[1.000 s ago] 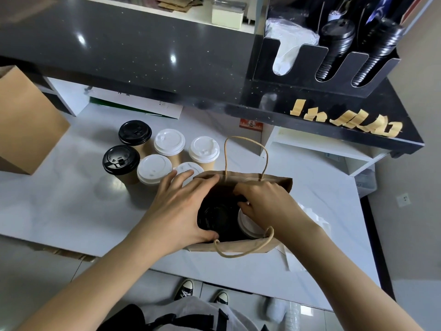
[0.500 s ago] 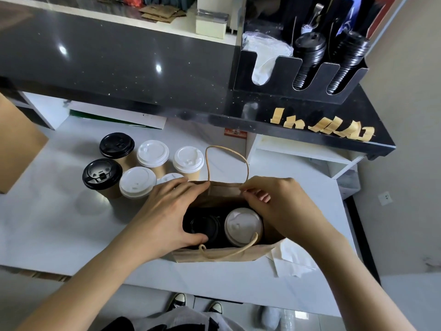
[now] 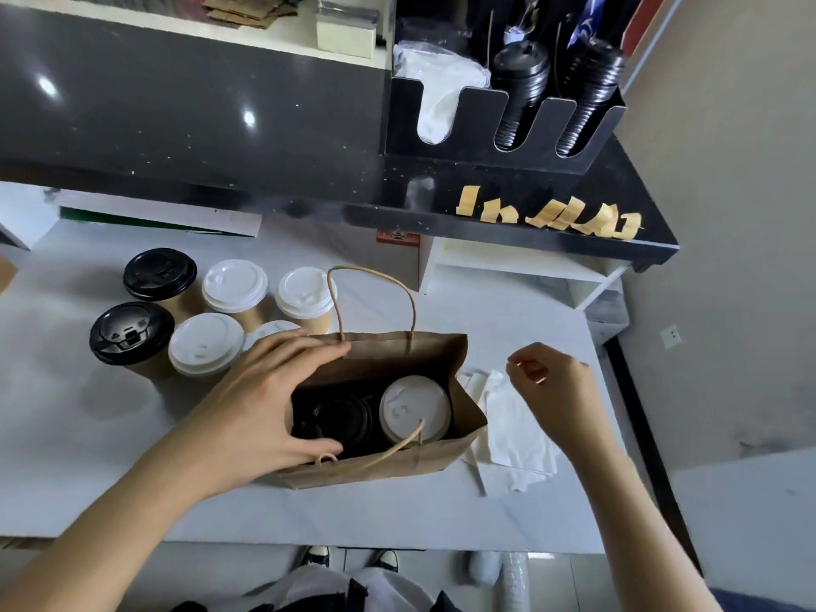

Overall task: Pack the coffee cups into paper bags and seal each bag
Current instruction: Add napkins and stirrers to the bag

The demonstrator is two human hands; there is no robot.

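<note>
A brown paper bag (image 3: 388, 466) with twine handles stands open on the white table. Inside it sit a black-lidded cup (image 3: 340, 419) on the left and a white-lidded cup (image 3: 415, 408) on the right. My left hand (image 3: 265, 399) grips the bag's left end, fingers over the far rim and thumb on the near rim. My right hand (image 3: 552, 386) hovers right of the bag, fingers loosely curled, holding nothing. Several more cups stand to the bag's left: two with black lids (image 3: 131, 332) and others with white lids (image 3: 234, 284), one partly hidden behind my left hand.
White napkins (image 3: 508, 430) lie against the bag's right side. Several tan tape strips (image 3: 552, 216) stick to the black counter's edge at the back right. A black holder with stacked lids (image 3: 521, 95) stands above them. The table's front edge (image 3: 397, 547) is close to me.
My right hand has let go of the bag's far rim and drawn out to the right. My left hand has stayed on the bag's left end.
</note>
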